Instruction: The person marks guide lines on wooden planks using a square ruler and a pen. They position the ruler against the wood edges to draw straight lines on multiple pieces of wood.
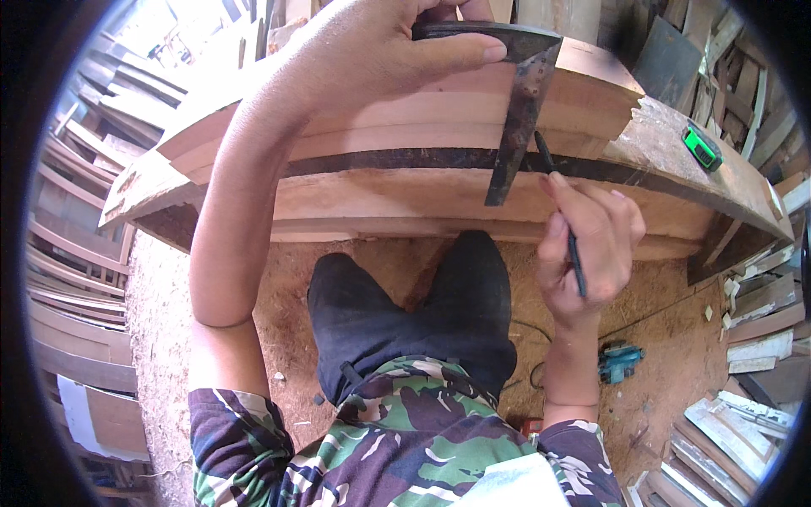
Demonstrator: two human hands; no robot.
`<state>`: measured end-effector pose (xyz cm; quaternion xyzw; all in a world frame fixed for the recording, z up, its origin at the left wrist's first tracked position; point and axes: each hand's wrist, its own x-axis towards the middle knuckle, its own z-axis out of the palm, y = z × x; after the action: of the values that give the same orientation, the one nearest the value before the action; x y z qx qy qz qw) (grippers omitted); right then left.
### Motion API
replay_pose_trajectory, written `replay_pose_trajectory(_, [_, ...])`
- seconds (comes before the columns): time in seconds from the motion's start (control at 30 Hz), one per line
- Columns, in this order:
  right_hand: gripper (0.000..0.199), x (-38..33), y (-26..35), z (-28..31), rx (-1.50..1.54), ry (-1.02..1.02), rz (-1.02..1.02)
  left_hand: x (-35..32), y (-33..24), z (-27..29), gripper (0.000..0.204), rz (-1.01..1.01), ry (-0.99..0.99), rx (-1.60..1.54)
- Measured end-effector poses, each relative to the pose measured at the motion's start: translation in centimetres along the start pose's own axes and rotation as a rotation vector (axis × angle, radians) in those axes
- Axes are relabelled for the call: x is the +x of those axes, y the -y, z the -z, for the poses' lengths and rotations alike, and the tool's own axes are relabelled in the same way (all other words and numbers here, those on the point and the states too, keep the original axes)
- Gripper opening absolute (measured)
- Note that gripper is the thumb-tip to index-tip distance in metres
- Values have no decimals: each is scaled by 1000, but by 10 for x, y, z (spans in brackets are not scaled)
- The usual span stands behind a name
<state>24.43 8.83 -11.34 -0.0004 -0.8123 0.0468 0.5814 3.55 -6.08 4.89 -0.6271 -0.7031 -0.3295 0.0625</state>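
Observation:
A try square [523, 100] lies against a wooden board [372, 120] on the workbench, its dark blade hanging down over the board's near face. My left hand [422, 51] is closed on the square's stock, the thumb pressed along it and the other fingers mostly hidden behind. In my right hand [591, 241] a slim dark pencil [559, 186] is pinched, its tip at the right edge of the blade, near the board's lower part.
A green and black tape measure [703, 148] rests on the bench [659, 139] at the right. On the dirt floor lies a teal power tool [621, 363] with a cord. Stacked boards [84, 313] line the left, and offcuts [726, 448] are heaped at the right.

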Motion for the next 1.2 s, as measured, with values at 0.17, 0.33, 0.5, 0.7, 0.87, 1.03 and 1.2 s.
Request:
replay_pose_trajectory(0.17, [9, 52, -12, 8, 95, 27, -53, 0, 0, -5, 21, -84, -13, 59])
replay_pose_trajectory(0.33, [16, 85, -20, 6, 187, -82, 92, 1, -12, -2, 20, 85, 15, 36])
replay_pose_trajectory(0.5, [20, 75, -29, 14, 164, -178, 174, 2, 1, -8, 18, 38, -2, -48])
replay_pose_trajectory(0.7, [19, 38, -31, 12, 288, -289, -9, 4, -12, -14, 19, 131, -3, -72])
replay_pose_trajectory(0.87, [20, 29, -33, 13, 270, -306, 6, 6, -2, -17, 16, 29, -28, -103])
replay_pose_trajectory(1.03, [21, 26, -37, 12, 214, -274, 59, 3, -14, -17, 15, 186, 1, -213])
replay_pose_trajectory(1.2, [23, 26, -37, 7, 195, -265, 89, 5, -21, -17, 16, 205, -22, -129])
